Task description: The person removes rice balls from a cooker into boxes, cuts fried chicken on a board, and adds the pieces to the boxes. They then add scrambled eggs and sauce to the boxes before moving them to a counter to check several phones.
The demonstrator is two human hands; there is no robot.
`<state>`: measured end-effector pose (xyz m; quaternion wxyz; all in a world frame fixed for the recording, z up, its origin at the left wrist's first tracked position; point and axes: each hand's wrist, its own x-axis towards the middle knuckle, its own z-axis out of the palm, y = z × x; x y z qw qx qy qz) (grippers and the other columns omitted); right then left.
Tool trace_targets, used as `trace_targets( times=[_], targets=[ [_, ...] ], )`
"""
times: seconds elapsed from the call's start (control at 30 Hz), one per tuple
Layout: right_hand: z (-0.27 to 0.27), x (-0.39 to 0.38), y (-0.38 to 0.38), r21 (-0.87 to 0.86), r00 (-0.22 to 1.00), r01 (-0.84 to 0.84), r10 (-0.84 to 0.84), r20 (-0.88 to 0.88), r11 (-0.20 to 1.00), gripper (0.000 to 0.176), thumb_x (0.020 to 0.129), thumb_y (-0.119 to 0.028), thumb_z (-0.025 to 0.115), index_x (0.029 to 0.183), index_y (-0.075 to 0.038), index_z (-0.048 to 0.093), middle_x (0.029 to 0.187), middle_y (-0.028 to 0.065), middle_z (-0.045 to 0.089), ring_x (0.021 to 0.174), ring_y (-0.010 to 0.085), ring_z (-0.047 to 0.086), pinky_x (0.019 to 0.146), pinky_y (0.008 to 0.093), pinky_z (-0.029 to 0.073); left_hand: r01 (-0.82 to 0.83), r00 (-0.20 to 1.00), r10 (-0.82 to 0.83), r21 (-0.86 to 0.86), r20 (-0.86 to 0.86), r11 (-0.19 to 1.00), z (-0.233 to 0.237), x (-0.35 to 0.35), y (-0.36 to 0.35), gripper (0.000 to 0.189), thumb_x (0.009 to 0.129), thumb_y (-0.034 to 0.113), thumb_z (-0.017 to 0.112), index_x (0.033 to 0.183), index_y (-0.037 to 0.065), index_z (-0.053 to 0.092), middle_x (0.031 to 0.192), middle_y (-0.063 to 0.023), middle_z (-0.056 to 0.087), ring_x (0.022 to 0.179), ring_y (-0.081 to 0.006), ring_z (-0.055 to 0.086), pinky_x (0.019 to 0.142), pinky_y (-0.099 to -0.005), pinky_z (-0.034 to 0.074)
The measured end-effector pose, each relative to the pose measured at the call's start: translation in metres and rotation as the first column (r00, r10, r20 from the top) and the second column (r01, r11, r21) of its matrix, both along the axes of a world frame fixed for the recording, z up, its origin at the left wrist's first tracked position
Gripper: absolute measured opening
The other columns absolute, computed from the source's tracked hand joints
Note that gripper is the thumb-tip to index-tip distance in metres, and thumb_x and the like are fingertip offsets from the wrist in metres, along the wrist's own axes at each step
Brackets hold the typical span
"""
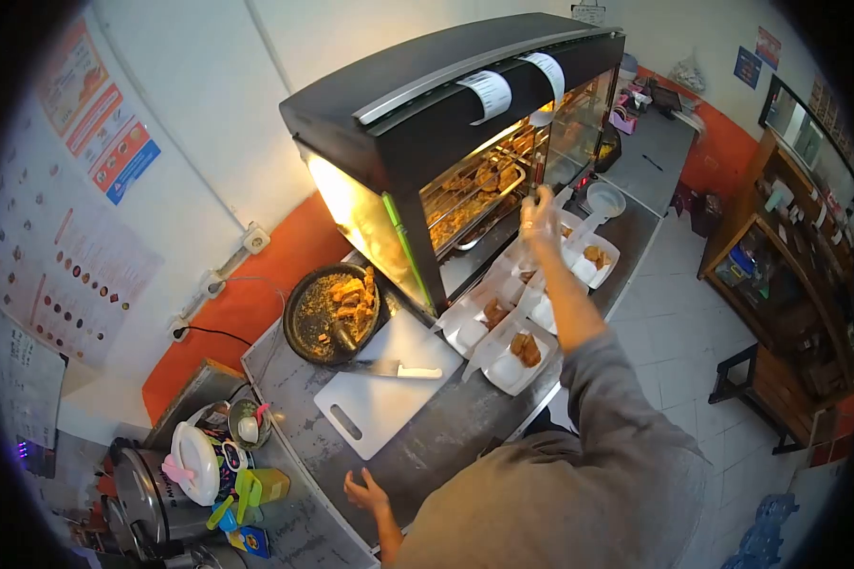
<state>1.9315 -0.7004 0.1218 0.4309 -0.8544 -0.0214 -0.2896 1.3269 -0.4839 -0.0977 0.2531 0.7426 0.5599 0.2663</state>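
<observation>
My left hand (365, 493) hovers near the front of the metal counter with its fingers apart, holding nothing. Close by lies a white cutting board (387, 379), and a knife (403, 370) with a white handle rests across it. Stretched out to the right, my right hand (541, 223) is at the front of the heated display cabinet (399, 156), above several open takeaway boxes. Its fingers are closed; what they hold, if anything, is too small to make out. The nearest box (514, 368) contains fried chicken (525, 348) and a white wrapped portion.
Left of the cabinet sits a dark stone mortar (299, 318) with chicken pieces and crumbs. A rice cooker (152, 488), a white lidded container (194, 463) and bottles crowd the left counter. Fried food trays (474, 194) fill the cabinet. Wooden shelving (778, 256) stands at right.
</observation>
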Motion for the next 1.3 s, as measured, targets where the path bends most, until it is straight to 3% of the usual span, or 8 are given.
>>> trace_targets(
  times=[0.3,0.4,0.53,0.83,1.0,1.13,1.17,1.3],
  targets=[
    [0.016,0.107,-0.042,-0.004,0.901,-0.367,0.355,-0.248,0.930,0.051,0.088,-0.038,0.059,0.130,-0.012,0.051,0.116,0.0236,0.064,0.108,0.0419,0.060,0.091,0.0469,0.046,-0.013,0.986,-0.006,0.115,0.167,0.993,0.052,0.091,-0.081,0.042,0.091,0.022,0.065,0.123,0.000,0.052,0.122,-0.0182,0.054,0.114,-0.0321,0.051,0.099,-0.0433,0.038],
    [0.034,0.063,-0.039,0.052,0.809,-0.513,0.503,-0.303,0.857,0.056,0.086,-0.037,0.059,0.136,-0.016,0.047,0.117,0.0252,0.063,0.109,0.0430,0.059,0.093,0.0468,0.046,0.151,0.822,-0.263,0.251,0.504,0.956,0.148,0.208,-0.095,0.055,0.089,0.010,0.065,0.136,-0.003,0.041,0.132,-0.0198,0.049,0.124,-0.0294,0.047,0.105,-0.0399,0.035],
    [0.033,0.017,-0.023,0.001,0.628,-0.730,0.671,-0.393,0.683,0.059,0.088,-0.036,0.057,0.141,-0.018,0.038,0.112,0.0287,0.063,0.105,0.0455,0.060,0.092,0.0500,0.047,0.364,0.682,-0.640,0.595,0.354,0.717,0.322,0.344,-0.132,0.069,0.083,0.006,0.069,0.142,0.000,0.034,0.139,-0.0212,0.044,0.129,-0.0300,0.044,0.110,-0.0408,0.031],
    [0.032,-0.078,0.030,0.166,0.204,-0.943,0.895,-0.396,0.289,0.078,0.084,-0.044,0.062,0.147,-0.012,0.029,0.121,0.0278,0.058,0.111,0.0442,0.057,0.094,0.0478,0.045,0.172,0.713,-0.436,0.466,0.549,0.868,0.475,0.508,-0.172,0.069,0.084,0.019,0.074,0.135,0.004,0.030,0.104,-0.0256,0.064,0.099,-0.0365,0.063,0.086,-0.0431,0.049],
    [-0.015,-0.079,0.013,-0.090,0.000,-0.996,0.968,-0.250,-0.023,0.073,0.088,-0.040,0.061,0.147,-0.011,0.029,0.144,0.0277,0.039,0.131,0.0390,0.041,0.107,0.0435,0.035,0.288,0.295,-0.638,0.571,0.711,0.769,0.431,0.480,-0.182,0.042,0.090,0.001,0.063,0.126,0.003,0.042,0.090,-0.0108,0.063,0.091,-0.0131,0.060,0.076,-0.0244,0.047],
    [-0.079,0.007,-0.094,-0.142,-0.102,-0.971,0.867,-0.488,-0.194,0.047,0.092,-0.046,0.049,0.112,-0.006,0.064,0.108,0.0191,0.066,0.102,0.0375,0.061,0.089,0.0450,0.047,0.412,0.760,-0.558,0.417,0.332,0.810,0.275,0.374,-0.163,0.015,0.093,0.013,0.059,0.091,-0.001,0.066,0.074,-0.0074,0.058,0.069,-0.0118,0.052,0.061,-0.0280,0.039],
    [-0.085,0.020,-0.131,-0.265,0.297,-0.954,0.579,-0.760,0.142,0.049,0.092,-0.049,0.047,0.105,-0.007,0.069,0.100,0.0196,0.069,0.092,0.0383,0.065,0.084,0.0458,0.050,0.476,0.855,-0.479,0.066,0.200,0.877,0.240,0.341,-0.166,0.017,0.089,0.014,0.060,0.093,-0.001,0.067,0.066,-0.0060,0.055,0.061,-0.0114,0.048,0.056,-0.0294,0.037],
    [-0.113,0.059,-0.200,-0.512,0.612,-0.728,0.094,-0.786,0.456,0.030,0.085,-0.028,0.058,0.100,-0.007,0.072,0.106,0.0163,0.070,0.095,0.0339,0.068,0.083,0.0436,0.053,0.538,0.843,-0.508,-0.323,0.180,0.779,0.113,0.276,-0.191,0.028,0.089,0.025,0.061,0.084,-0.001,0.070,0.075,-0.0134,0.069,0.066,-0.0161,0.062,0.061,-0.0308,0.047]
  ],
)
